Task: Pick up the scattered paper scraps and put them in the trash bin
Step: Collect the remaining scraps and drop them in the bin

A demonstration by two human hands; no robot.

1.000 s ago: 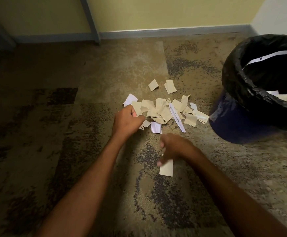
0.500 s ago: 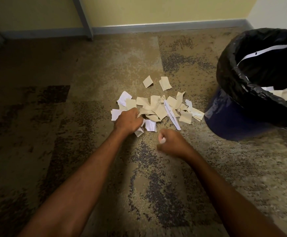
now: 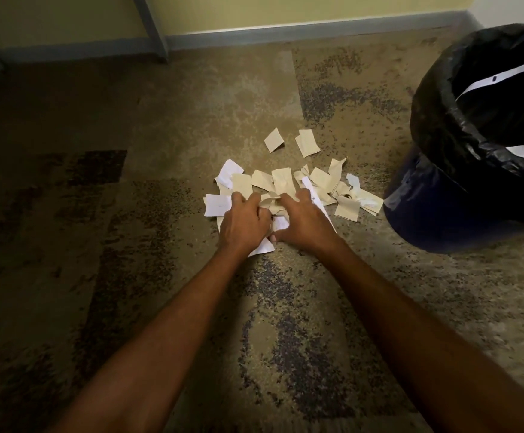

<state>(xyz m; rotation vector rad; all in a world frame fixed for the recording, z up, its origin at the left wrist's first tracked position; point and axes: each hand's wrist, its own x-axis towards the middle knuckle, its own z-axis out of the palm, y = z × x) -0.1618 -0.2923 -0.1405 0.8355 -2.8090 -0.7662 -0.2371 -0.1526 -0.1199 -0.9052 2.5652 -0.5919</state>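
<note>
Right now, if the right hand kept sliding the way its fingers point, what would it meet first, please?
Probably the tan scraps heaped just beyond the right hand, which already rests on the pile. Depth is unclear.

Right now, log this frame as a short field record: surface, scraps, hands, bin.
surface: mottled carpet
scraps: paper scraps heaped on the carpet; two stray scraps lie apart, beyond the heap
left hand: on the heap, fingers curled into scraps
right hand: on the heap beside it
bin: trash bin, black liner, paper inside
</note>
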